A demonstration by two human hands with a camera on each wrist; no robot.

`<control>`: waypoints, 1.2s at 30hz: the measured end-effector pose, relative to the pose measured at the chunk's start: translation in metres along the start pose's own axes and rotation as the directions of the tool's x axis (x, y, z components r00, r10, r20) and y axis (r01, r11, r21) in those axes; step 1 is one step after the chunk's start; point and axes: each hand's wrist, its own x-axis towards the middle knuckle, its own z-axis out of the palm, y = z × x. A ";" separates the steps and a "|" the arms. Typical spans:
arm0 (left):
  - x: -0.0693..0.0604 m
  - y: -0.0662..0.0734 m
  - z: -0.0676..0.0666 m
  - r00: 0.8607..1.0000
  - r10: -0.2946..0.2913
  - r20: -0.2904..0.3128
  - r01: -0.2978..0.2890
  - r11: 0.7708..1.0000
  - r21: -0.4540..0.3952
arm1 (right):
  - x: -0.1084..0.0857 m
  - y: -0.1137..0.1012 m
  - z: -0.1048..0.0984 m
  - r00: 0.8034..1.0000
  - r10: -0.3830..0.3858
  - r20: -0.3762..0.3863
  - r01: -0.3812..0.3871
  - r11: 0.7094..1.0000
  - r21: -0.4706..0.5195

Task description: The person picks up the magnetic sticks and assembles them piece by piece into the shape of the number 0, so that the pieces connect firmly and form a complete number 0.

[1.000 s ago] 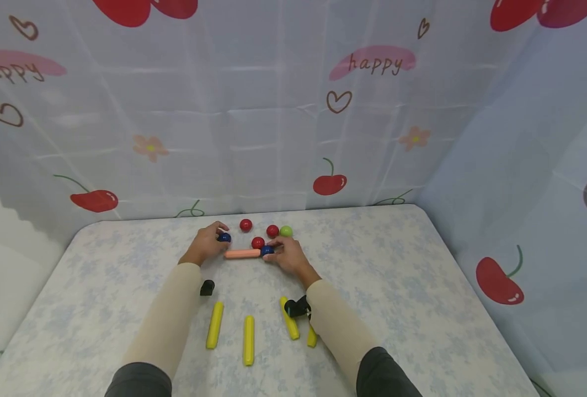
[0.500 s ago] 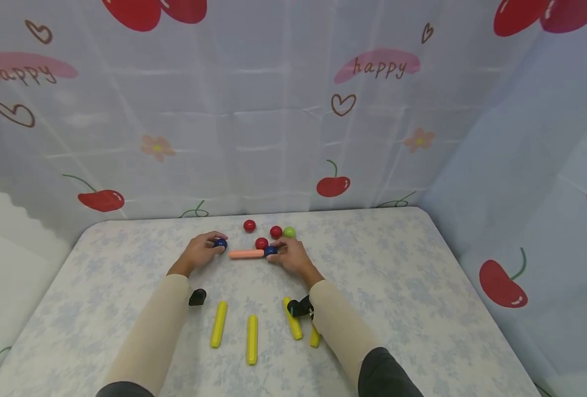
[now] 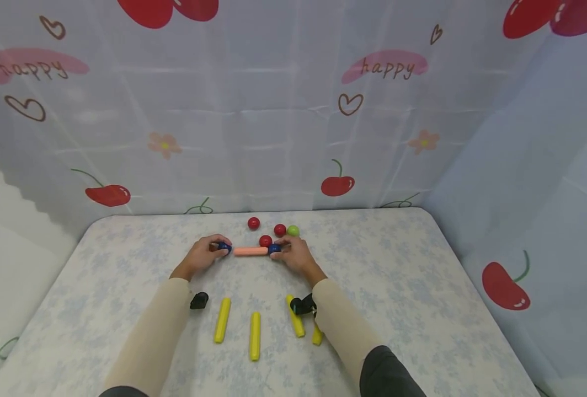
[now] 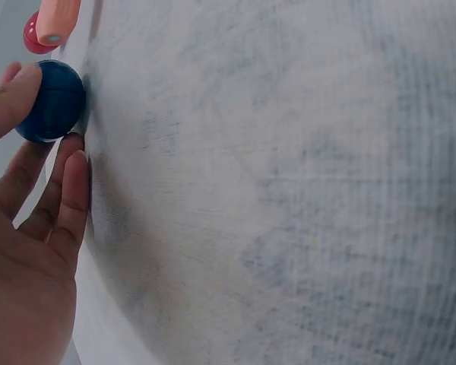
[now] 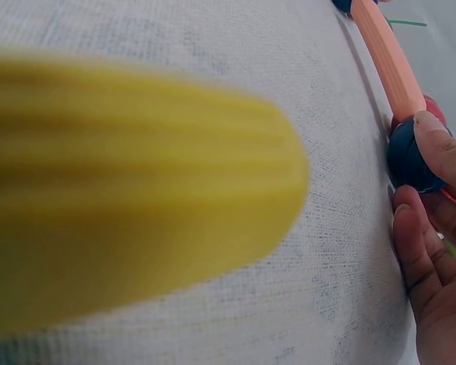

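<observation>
An orange stick (image 3: 250, 251) lies crosswise near the back of the table, a blue ball (image 3: 274, 248) at its right end. My right hand (image 3: 297, 257) pinches that ball between thumb and fingers; in the right wrist view the stick's end meets the blue ball (image 5: 412, 157). At the stick's left end, my left hand (image 3: 203, 256) pinches a second blue ball (image 3: 224, 247). The left wrist view shows this blue ball (image 4: 55, 103) under the thumb, just short of the stick's open end (image 4: 55, 23).
Behind the stick lie red balls (image 3: 266, 241) and a green ball (image 3: 293, 230). Several yellow sticks (image 3: 255, 336) lie nearer the front, one partly under the right forearm. A printed curtain (image 3: 254, 110) hangs behind the table (image 3: 398, 275).
The left hand first drew its blue ball back leftward from the stick, then brought it in line with the stick's left end. The right hand keeps its hold at the right end.
</observation>
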 end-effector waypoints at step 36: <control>-0.027 0.009 -0.013 0.999 0.029 0.030 -0.034 0.984 0.174 | 0.000 0.000 -0.002 1.000 0.001 0.004 -0.001 1.000 -0.010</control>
